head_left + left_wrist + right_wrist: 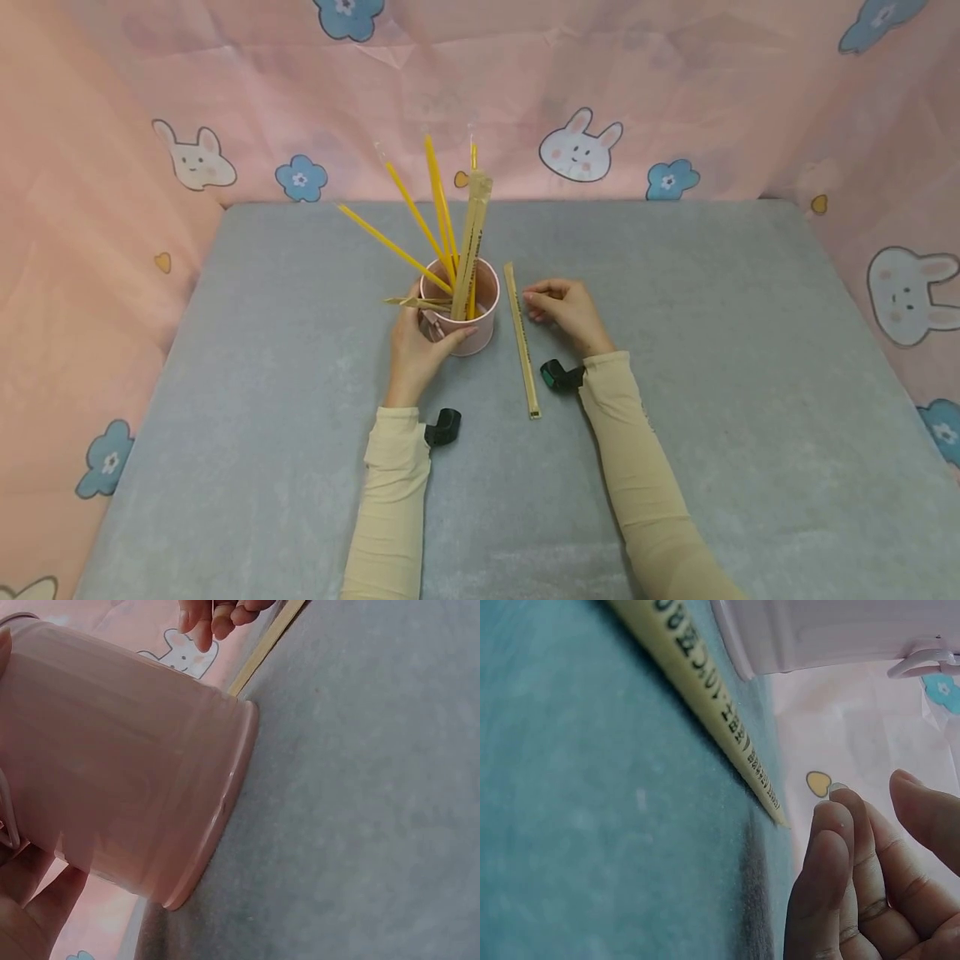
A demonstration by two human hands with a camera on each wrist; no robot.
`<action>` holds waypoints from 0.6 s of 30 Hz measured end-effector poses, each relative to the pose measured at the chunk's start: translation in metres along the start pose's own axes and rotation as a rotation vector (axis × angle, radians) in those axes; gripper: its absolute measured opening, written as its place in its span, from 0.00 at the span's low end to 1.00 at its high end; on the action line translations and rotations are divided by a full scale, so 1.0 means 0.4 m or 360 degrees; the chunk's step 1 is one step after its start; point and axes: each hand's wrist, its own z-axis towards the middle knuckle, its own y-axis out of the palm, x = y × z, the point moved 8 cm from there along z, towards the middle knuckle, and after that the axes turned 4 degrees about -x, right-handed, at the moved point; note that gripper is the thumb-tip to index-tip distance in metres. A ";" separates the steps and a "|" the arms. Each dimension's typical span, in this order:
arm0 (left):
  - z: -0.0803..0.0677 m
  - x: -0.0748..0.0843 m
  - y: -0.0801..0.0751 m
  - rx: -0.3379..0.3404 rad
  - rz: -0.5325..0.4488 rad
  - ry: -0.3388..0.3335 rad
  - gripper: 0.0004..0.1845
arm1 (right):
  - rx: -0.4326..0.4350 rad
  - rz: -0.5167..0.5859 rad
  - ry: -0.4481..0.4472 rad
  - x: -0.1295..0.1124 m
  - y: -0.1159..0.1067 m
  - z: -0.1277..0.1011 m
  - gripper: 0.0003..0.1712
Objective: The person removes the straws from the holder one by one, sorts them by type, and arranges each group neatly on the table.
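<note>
the left hand (420, 346) wraps round the pink cup (480, 321), steadying it. the right hand (566, 308) hovers with loosely curled fingers, holding nothing, just beside the wrapped chopsticks (521, 337) lying flat on the grey mat (750, 400). judging from this, the pickup is in hand; next calls for pinching that sleeve near its top. the cup's inside is hidden.

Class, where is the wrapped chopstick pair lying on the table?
The wrapped chopstick pair lies flat between the pink cup and the right hand.
</note>
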 end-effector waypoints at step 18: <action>0.004 0.004 -0.001 0.0013 0.0027 0.0025 0.49 | 0.0019 -0.0029 -0.0005 0.002 -0.003 0.003 0.14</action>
